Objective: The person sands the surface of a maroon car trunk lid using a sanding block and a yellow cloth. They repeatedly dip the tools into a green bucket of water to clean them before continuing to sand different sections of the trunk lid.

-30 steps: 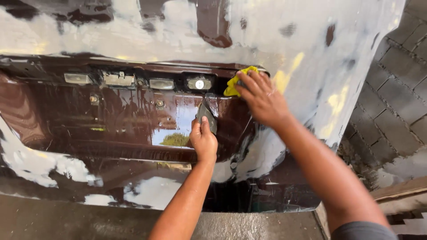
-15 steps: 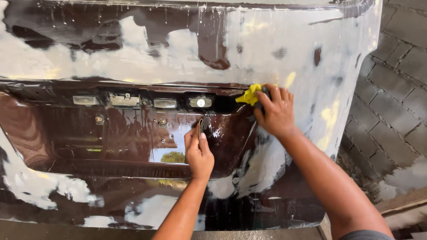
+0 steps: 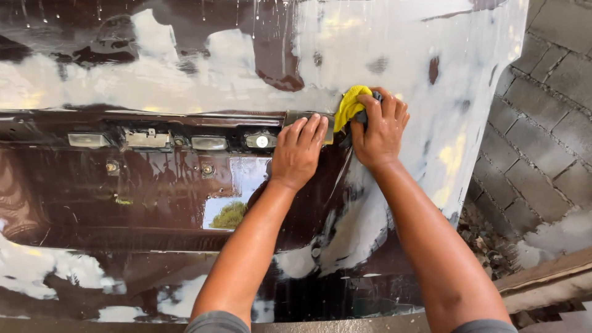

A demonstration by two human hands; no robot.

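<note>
- Right hand [image 3: 379, 132] closed around a yellow cloth [image 3: 349, 106], fingers curled over the top; cloth bunched up and pressed against the car's rear panel [image 3: 185, 203] right at the edge of the recess.
- Bunched grip judged to give a firm pad for working the corner where the trim meets the flat panel.
- Left hand [image 3: 299, 151] holding nothing: palm flat, fingers spread narrow, tips resting on the metal trim strip [image 3: 302, 116] just beside the cloth. Looks like bracing for balance, or steadying the strip; cannot tell which.
- Hands nearly touching, thumbs side by side, both at the right end of the recess.
- Panel dark brown, glossy, wet. White foam [image 3: 382, 49] thick over the upper part and right side, thinner patches low left [image 3: 37, 271].
- Recess mostly free of foam: small lights [image 3: 209, 143] and a lock button [image 3: 262, 141] in a row under the overhang, screw holes below.
- Tree and sky reflected in the wet surface [image 3: 229, 213] under the left forearm.
- Grey brick paving [image 3: 542, 123] to the right, some foam pooled on it.
</note>
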